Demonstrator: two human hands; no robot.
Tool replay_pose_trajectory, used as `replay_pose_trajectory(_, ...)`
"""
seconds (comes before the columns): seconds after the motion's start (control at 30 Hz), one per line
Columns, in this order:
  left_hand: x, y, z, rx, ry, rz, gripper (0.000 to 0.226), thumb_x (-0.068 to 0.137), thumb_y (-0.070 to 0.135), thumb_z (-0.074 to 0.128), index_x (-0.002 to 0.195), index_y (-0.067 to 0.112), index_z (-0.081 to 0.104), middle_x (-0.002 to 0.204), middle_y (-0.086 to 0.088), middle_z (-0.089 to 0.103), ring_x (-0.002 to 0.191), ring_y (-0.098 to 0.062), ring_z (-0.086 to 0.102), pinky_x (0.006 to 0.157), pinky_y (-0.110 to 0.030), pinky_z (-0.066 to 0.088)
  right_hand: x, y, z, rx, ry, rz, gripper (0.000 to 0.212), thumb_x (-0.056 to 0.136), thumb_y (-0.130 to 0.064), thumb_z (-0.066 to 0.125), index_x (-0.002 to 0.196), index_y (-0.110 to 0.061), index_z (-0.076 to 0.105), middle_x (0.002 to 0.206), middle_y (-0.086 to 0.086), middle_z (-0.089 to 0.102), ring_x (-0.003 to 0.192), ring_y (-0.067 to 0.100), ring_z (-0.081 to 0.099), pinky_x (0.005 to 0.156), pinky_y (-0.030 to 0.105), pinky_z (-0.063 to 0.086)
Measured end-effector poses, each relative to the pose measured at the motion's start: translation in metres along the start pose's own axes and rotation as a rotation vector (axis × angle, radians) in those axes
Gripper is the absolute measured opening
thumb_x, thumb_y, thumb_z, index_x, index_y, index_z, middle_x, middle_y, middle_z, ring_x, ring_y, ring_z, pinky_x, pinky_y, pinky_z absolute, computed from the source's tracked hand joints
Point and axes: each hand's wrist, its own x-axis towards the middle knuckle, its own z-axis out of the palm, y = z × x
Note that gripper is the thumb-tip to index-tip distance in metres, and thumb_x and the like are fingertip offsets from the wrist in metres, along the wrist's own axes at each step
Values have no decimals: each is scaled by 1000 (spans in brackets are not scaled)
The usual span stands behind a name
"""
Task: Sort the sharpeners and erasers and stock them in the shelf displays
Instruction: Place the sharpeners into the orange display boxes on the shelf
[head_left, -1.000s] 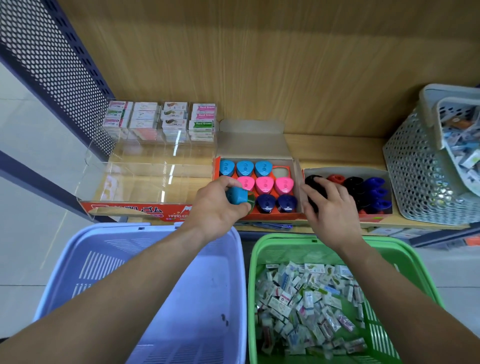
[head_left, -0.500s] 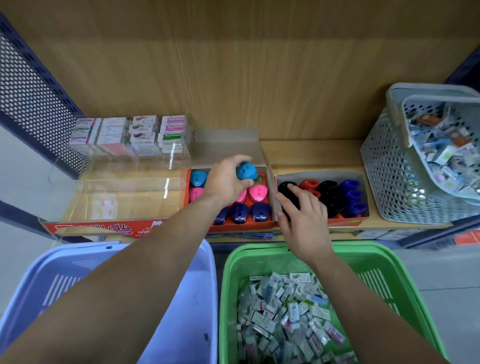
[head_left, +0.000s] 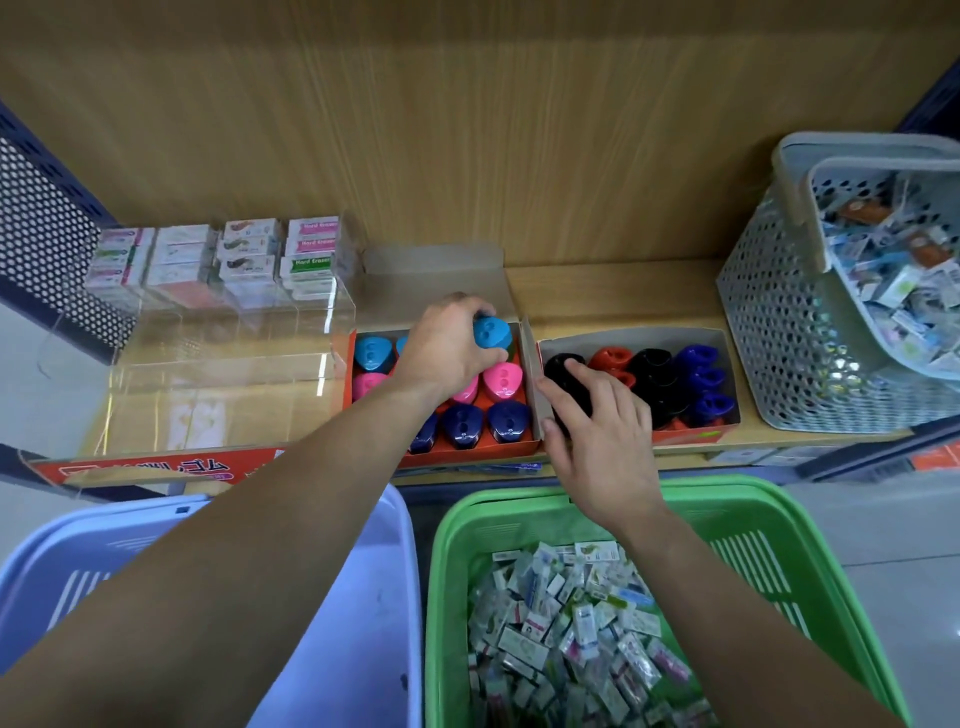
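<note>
**A:** Where is the sharpener that the person is placing?

**B:** The light blue sharpener is in the left hand, gripped between the thumb and curled fingertips. It sits over the far right corner of the orange box on the shelf, at the end of the blue row. A pink sharpener lies just on the near side of it.

**A:** How should it go in?

**B:** Judging by the rows, it should go in the same way up as its neighbours. It should be lowered straight down so that it neither nudges the pink one nor catches the box's right wall. Releasing it only once it sits level would probably save a second try.

**A:** And the other hand?

**B:** The right hand grasps nothing. Its fingers lie fairly straight on a black sharpener at the left end of the second box, and the thumb is beside that box's left wall. It seems to be steadying the cardboard.

**A:** And the arms?

**B:** The left forearm reaches in from the near left, above the lilac basket. The right forearm comes in over the green basket, which is full of wrapped erasers.
</note>
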Motion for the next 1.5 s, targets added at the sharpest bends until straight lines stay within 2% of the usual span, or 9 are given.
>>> replay_pose_trajectory(0.13, 0, 0, 5, 23, 7, 44, 51, 75, 36, 86, 121, 28, 65, 118, 3, 61, 109, -17, 57, 87, -27, 43, 0, 1, 1, -3, -2, -3, 43, 99, -35, 48, 141, -28, 54, 147, 7, 49, 133, 28, 42, 104, 44, 34)
replay_pose_trajectory(0.33, 1, 3, 7, 38, -53, 32, 54, 78, 25, 85, 128, 22, 66, 121, 3, 57, 99, -17, 65, 97, -35, 53, 0, 0, 2, -9, 4, 3, 44, 99, -36, 46, 141, -27, 55, 147, 8, 48, 133, 29, 43, 105, 44, 34)
replay_pose_trajectory(0.5, 5, 3, 5, 104, -106, 37, 52, 85, 21, 78, 134, 21, 63, 127, 0, 55, 104, -19, 64, 99, -37, 52, 0, 0, 2, -5, 2, 6, 44, 99, -35, 46, 142, -27, 54, 147, 8, 48, 133, 29, 42, 105, 44, 33)
replay_pose_trajectory(0.77, 1, -1, 0, 48, -51, -14, 47, 81, 27, 83, 124, 29, 67, 119, 4, 64, 110, -15, 60, 97, -35, 53, 0, 0, 1, -3, -7, 6, 44, 99, -37, 43, 141, -27, 54, 147, 8, 48, 133, 29, 44, 105, 43, 33)
replay_pose_trajectory(1.0, 2, -2, 0, 175, -125, 60, 44, 89, 32, 75, 132, 28, 66, 124, 2, 62, 118, -20, 56, 101, -39, 49, 0, -1, 1, 1, 3, 4, 44, 99, -37, 44, 140, -27, 55, 147, 7, 49, 133, 29, 44, 105, 42, 31)
replay_pose_trajectory(1.2, -21, 1, -2, 140, -43, 82, 41, 96, 31, 64, 137, 25, 61, 131, 0, 57, 120, -21, 56, 102, -39, 48, 2, -4, -8, 22, -88, 25, 46, 99, -39, 50, 143, -29, 52, 151, 7, 45, 137, 29, 40, 110, 44, 31)
replay_pose_trajectory(1.33, -76, 14, -17, -39, 96, 25, 18, 91, 26, 67, 108, 23, 73, 111, 3, 62, 95, -17, 63, 89, -32, 50, 6, -12, -38, 114, -267, 73, 55, 94, -40, 62, 147, -29, 50, 154, 7, 40, 143, 29, 34, 114, 47, 31)
replay_pose_trajectory(1.4, -115, 19, -22, -83, 96, -3, 8, 87, 20, 68, 89, 27, 71, 96, 4, 62, 79, -13, 60, 79, -30, 48, -2, -15, -57, 136, -233, 92, 53, 91, -37, 66, 142, -25, 55, 147, 5, 47, 137, 27, 39, 110, 45, 38)
replay_pose_trajectory(1.5, -174, 24, -9, -69, -3, -2, 18, 84, 17, 69, 78, 33, 64, 84, 8, 60, 71, -7, 56, 74, -29, 47, -38, -11, -80, 200, -141, 157, 37, 91, -30, 67, 127, -20, 66, 123, 2, 59, 114, 22, 54, 94, 39, 49)
